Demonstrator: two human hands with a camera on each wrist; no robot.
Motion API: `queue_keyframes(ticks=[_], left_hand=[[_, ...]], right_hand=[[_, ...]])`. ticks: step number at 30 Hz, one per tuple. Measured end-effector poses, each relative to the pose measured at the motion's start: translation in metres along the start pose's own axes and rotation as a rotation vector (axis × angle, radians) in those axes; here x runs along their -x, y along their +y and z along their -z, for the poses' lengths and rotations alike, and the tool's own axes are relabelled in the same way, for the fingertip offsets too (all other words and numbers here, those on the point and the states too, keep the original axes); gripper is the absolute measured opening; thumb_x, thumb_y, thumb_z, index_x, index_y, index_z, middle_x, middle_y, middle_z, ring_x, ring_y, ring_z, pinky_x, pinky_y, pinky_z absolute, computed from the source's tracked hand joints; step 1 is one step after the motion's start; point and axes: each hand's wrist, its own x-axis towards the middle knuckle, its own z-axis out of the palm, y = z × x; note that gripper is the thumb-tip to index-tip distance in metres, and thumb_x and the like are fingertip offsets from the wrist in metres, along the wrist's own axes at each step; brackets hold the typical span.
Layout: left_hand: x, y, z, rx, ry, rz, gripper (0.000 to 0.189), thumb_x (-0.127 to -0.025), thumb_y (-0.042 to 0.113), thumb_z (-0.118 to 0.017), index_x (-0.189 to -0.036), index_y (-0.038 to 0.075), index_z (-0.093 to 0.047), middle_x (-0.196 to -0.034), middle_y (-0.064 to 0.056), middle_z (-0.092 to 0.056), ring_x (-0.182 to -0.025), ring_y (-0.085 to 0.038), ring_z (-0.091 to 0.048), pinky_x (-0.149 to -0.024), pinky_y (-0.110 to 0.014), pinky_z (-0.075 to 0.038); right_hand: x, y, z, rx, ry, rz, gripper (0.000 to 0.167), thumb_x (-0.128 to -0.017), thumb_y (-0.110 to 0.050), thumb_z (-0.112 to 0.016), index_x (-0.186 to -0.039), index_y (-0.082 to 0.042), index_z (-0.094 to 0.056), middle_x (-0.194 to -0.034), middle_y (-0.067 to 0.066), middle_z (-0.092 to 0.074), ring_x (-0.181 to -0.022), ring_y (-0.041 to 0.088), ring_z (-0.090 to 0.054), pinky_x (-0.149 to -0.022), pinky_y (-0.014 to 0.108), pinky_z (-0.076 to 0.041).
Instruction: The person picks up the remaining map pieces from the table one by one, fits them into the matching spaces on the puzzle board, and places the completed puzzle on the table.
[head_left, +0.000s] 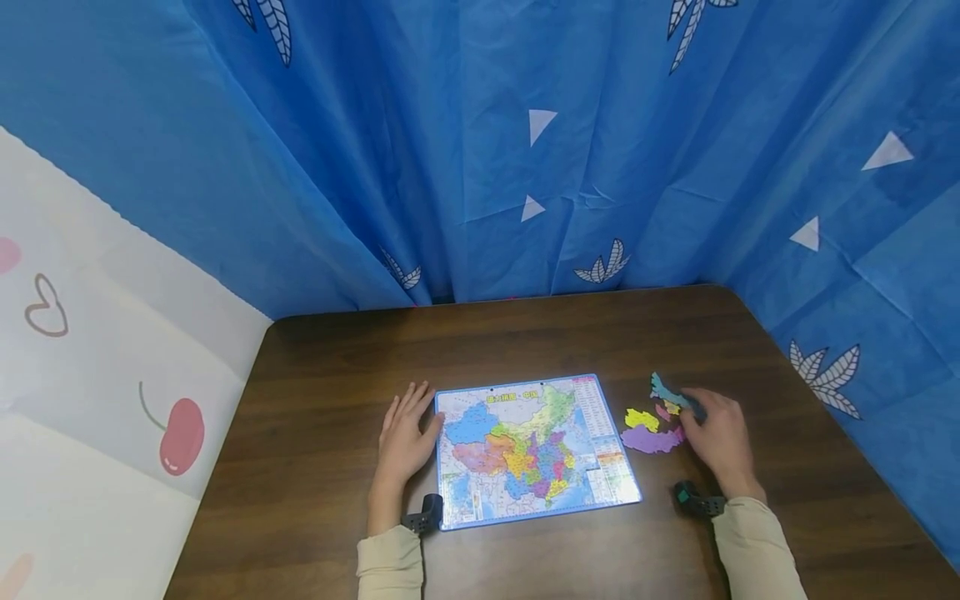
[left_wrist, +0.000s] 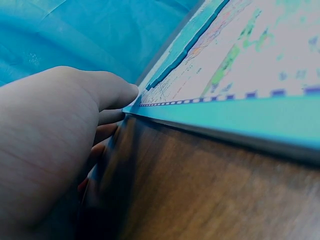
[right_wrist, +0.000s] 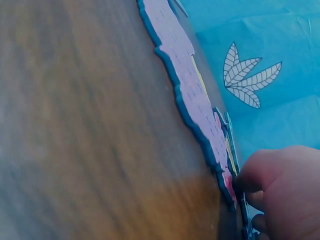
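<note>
A map puzzle board [head_left: 517, 483] with a blue border lies flat on the table. My left hand [head_left: 406, 435] rests at the board's left edge, fingers extended; in the left wrist view the thumb [left_wrist: 117, 91] touches the corner region of the rim. To the right of the board sits a small cluster of map pieces. My right hand [head_left: 722, 433] has curled fingers and pinches the end of a long teal puzzle piece [head_left: 666, 390]. Beside it lie a purple puzzle piece [head_left: 651, 440], a yellow one [head_left: 642, 419] and a small pink one [head_left: 663, 412]. The right fingertips are partly hidden.
The dark wooden table [head_left: 330, 367] reaches to a blue curtain [head_left: 495, 167] at the back and right. A white patterned cloth [head_left: 97, 350] hangs at the left. Black wrist cameras sit on both wrists.
</note>
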Motion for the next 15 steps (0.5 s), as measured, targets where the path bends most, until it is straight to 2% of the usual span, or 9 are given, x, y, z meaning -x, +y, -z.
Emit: queue_keyframes(ticks=[6,15], left_hand=[[0.0009,-0.0006,0.0006,-0.002,0.003,-0.005,0.052,-0.102,0.028,-0.062,-0.148,0.005,-0.055,-0.164,-0.011,-0.041,-0.157,-0.031,-0.027,-0.129,-0.051,-0.010],[0.0015,0.0000,0.0000,-0.012,0.014,-0.017,0.052,-0.101,0.026,-0.064,-0.147,0.005,-0.056,-0.162,-0.013,-0.043,-0.156,-0.033,-0.029,-0.128,-0.054,-0.013]], right_hand=[[0.0028,-0.0014,-0.0015,0.008,-0.021,-0.024,0.032,-0.096,-0.010,-0.066,-0.125,0.006,-0.067,-0.134,0.035,-0.056,-0.123,0.055,-0.046,-0.099,0.072,-0.040],[0.0061,-0.0012,-0.0049,0.002,-0.042,-0.073,0.041,-0.100,-0.022,-0.068,-0.133,0.003,-0.065,-0.138,0.034,-0.051,-0.125,0.053,-0.041,-0.096,0.072,-0.043]])
